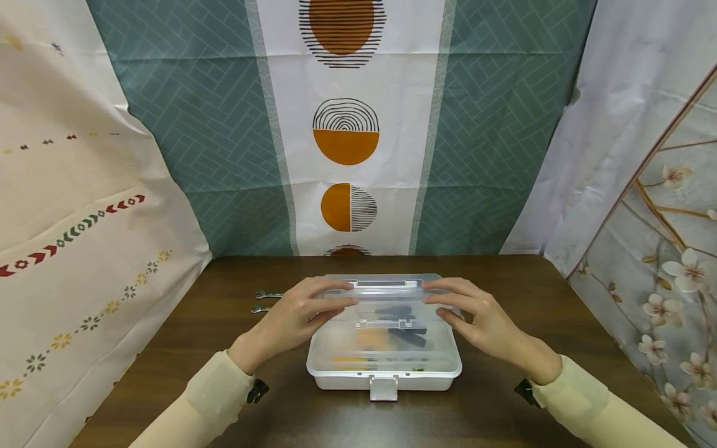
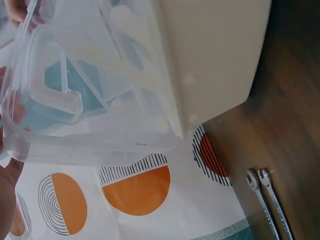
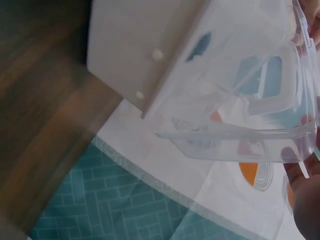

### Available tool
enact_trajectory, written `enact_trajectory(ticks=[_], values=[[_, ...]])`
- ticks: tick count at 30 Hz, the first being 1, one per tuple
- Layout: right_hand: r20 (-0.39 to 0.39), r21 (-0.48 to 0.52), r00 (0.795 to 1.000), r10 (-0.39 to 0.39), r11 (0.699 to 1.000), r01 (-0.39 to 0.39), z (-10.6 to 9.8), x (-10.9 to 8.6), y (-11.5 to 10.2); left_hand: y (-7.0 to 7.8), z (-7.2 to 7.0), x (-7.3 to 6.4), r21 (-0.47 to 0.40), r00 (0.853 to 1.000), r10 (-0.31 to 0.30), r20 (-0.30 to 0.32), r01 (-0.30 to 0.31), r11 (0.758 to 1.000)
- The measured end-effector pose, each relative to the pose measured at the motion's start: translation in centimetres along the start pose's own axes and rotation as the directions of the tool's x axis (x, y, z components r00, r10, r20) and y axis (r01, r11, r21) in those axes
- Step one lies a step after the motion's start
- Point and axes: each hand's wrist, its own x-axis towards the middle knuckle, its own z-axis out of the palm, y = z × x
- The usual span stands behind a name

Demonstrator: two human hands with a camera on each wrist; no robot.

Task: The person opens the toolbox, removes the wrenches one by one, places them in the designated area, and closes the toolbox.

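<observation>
A clear plastic lid (image 2: 85, 135) stands tilted up off the white base of a storage box (image 1: 330, 381). My left hand (image 1: 305, 311) holds the lid's upper edge on one side, its fingers showing through the plastic in the left wrist view. On the other side my right hand (image 1: 476, 311) pinches the edge, with a fingertip showing through it in the right wrist view. A handle (image 3: 272, 102) is set into the lid. Inside the box lie dark pieces (image 1: 407, 338) and orange-yellow pieces (image 1: 371, 339), blurred behind clear plastic. The front latch (image 1: 383, 388) hangs down.
Two wrenches (image 2: 265, 192) lie on the dark wooden table (image 1: 185, 348) left of the box, partly behind my left hand in the head view. Patterned curtains (image 1: 347, 174) hang behind the table and along both sides.
</observation>
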Motion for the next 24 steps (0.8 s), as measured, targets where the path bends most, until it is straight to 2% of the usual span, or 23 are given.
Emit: enact_trajectory(ticks=[5, 11, 24], values=[[-0.024, -0.048, 0.995, -0.097, 0.994, 0.096, 0.7, -0.9, -0.4, 0.6, 0.5, -0.7, 0.045, 0.998, 0.068, -0.008, -0.068, 0.997], [-0.025, -0.082, 0.988, -0.153, 0.985, 0.15, 1.2, -1.6, -0.9, 1.4, 1.1, -1.5, 0.103, 0.993, 0.115, -0.004, -0.114, 0.988], [-0.023, -0.083, 0.972, -0.233, 0.969, 0.231, 2.6, -3.1, -2.0, 2.6, 1.9, -2.8, 0.095, 0.991, 0.133, 0.032, -0.135, 0.986]])
